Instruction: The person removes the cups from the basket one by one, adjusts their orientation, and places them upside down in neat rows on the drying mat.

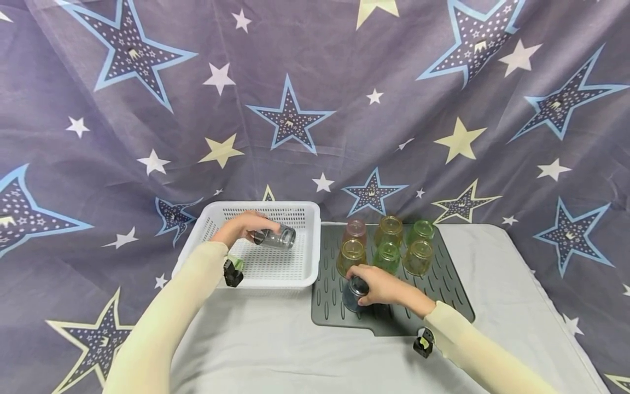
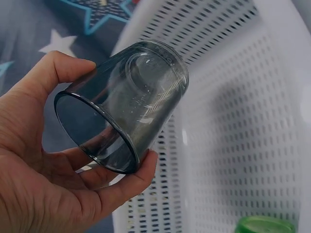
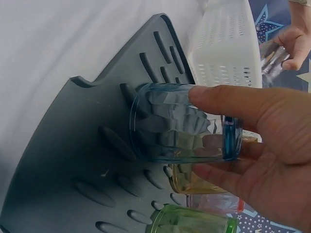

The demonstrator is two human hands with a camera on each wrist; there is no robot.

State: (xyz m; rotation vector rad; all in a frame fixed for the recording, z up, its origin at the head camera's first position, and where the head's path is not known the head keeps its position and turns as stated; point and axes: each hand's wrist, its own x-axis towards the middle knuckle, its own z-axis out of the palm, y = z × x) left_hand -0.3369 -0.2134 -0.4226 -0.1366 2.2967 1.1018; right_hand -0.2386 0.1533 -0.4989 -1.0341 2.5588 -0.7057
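Note:
Over the white perforated basket (image 1: 315, 262), my left hand (image 1: 248, 223) grips a smoky grey drinking glass (image 2: 146, 92) near its rim. This glass lies tilted on its side in the air, its mouth toward my palm. My right hand (image 1: 381, 284) holds a clear blue glass (image 3: 170, 124) by its base end. Mouth down, the blue glass stands at or just above the front of the dark grey drying mat (image 1: 453, 309); contact is hard to tell. A green glass (image 2: 265, 225) shows partly in the basket.
Behind the blue glass, several upturned glasses stand on the mat, among them a pink one (image 1: 355, 232), an amber one (image 1: 418, 257) and a green one (image 1: 386, 258). A star-patterned curtain (image 1: 295, 175) hangs behind the white-covered table (image 1: 275, 339).

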